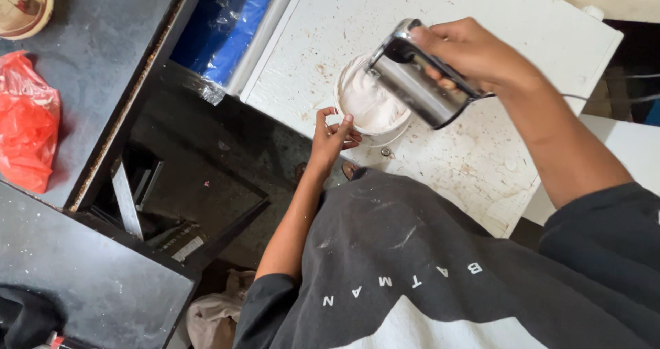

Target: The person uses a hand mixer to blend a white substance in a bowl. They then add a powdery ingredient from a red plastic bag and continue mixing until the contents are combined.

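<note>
hand mixer (419, 81) over bowl (371, 102); tabletop (522, 26) beyond free

One bowl (371, 105), one hand mixer (416, 81), one red bag (27, 122), two hands (330, 139).

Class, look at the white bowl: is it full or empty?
Nearly full: pale cream fills the bowl close to its rim, under the mixer.
</note>
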